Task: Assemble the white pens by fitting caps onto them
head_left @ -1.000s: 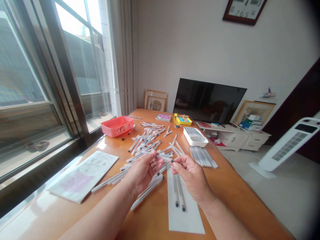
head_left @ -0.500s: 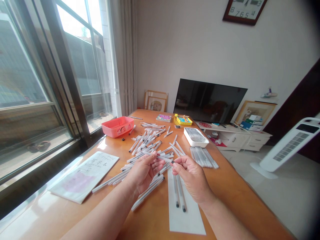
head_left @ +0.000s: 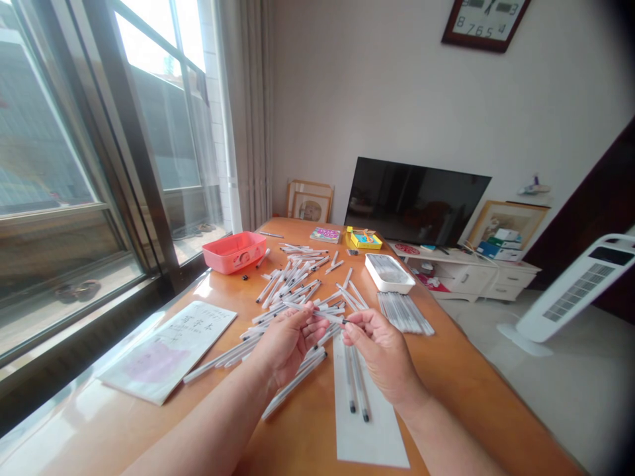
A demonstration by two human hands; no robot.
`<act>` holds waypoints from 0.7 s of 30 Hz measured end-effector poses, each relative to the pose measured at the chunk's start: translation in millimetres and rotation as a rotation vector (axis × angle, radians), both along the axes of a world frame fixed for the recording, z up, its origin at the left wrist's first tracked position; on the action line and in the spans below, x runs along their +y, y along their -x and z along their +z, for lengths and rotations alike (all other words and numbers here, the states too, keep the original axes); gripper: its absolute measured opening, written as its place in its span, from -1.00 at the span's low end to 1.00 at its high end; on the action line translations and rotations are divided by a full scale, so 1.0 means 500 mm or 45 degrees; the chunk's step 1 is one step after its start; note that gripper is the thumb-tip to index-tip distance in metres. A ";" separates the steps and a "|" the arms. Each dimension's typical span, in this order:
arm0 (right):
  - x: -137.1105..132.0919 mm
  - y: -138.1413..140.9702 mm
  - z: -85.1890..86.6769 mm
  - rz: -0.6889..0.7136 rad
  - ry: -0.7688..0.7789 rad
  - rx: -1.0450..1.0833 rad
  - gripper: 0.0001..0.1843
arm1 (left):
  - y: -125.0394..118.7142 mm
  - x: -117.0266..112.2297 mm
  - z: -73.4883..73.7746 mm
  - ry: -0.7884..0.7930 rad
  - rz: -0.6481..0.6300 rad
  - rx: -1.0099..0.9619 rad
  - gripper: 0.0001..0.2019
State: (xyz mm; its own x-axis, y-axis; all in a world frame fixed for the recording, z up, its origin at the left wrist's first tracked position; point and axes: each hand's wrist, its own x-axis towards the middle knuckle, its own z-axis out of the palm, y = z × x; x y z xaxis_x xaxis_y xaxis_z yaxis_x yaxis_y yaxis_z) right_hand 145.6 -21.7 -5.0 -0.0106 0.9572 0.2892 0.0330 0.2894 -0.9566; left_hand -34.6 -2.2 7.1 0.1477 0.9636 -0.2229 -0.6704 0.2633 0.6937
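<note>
Over the middle of the table, my left hand (head_left: 286, 337) pinches the body of a slim translucent pen (head_left: 325, 316) between thumb and fingers. At the pen's black end, the fingertips of my right hand (head_left: 381, 347) are closed; whether a separate cap is between them is too small to tell. Beneath my right hand lies a white paper strip (head_left: 370, 444) with two black-ended pens (head_left: 359, 387) side by side on it. Beyond and left of my hands spreads a loose pile of similar pens (head_left: 292, 281).
A red plastic basket (head_left: 221, 259) stands at the left edge, near a writing booklet (head_left: 163, 350). To the right are a white tray (head_left: 404, 285) of pens and a row of pens (head_left: 404, 313). Farther back sit a yellow box (head_left: 367, 240) and a colourful booklet (head_left: 325, 235).
My right hand has shifted very slightly to the right along with the pen's black end. My left hand keeps its hold on the pen, almost still.
</note>
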 end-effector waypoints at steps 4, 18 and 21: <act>0.001 0.000 -0.001 0.001 -0.004 -0.017 -0.73 | -0.002 0.003 -0.003 0.005 0.008 -0.007 -0.91; -0.002 0.002 -0.002 -0.035 -0.070 -0.038 -0.74 | -0.003 0.002 -0.002 0.003 -0.002 -0.052 -0.87; -0.005 0.001 -0.003 -0.045 -0.100 -0.065 -0.75 | -0.002 0.002 -0.004 -0.009 -0.008 -0.044 -0.85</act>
State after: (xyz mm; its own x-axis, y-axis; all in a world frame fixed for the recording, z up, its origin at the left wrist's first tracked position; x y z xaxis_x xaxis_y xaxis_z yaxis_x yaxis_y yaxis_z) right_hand 145.0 -24.0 -6.3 0.0061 0.9315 0.3637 0.0923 0.3616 -0.9277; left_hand -33.7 -1.1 5.0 0.1611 0.9642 -0.2105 -0.6925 0.2624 0.6720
